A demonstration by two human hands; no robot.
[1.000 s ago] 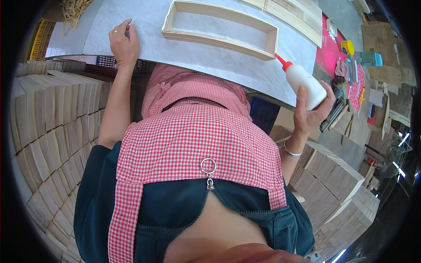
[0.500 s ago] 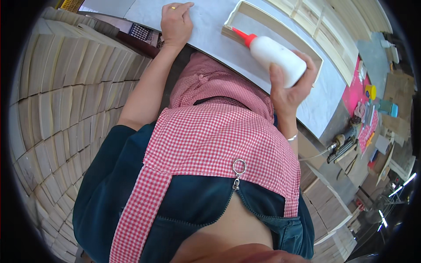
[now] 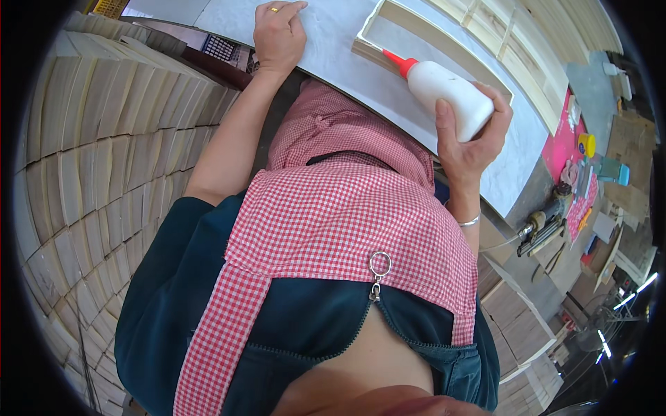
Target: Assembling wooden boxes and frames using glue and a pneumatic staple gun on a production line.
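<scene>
1. the right hand (image 3: pixel 466 149) grips a white glue bottle (image 3: pixel 449 105), its fingers (image 3: pixel 501 111) and thumb wrapped tight around the body.
2. the bottle is tipped over on its side, its red nozzle (image 3: pixel 400 62) pointing up and to the left and meeting the near rail of a pale wooden frame (image 3: pixel 365 43).
3. that frame lies flat on the grey desk (image 3: pixel 333 35), right in front of the person, with more slatted wooden frames (image 3: pixel 513 35) beyond it.
4. the left hand (image 3: pixel 277 31) rests palm down on the desk just left of the frame, fingers loosely curled and gripping nothing; a gold ring shows on one finger.
5. a thin silver bracelet (image 3: pixel 470 221) sits on the right wrist.
6. the person wears a red and white checked apron (image 3: pixel 340 215) over a dark teal top.
7. stacks of thin wooden boards (image 3: pixel 90 139) are piled high on the person's left side.
8. off to the right lie a pink sheet (image 3: pixel 565 149), a yellow cap and a metal power tool (image 3: pixel 544 225) with its cord.
</scene>
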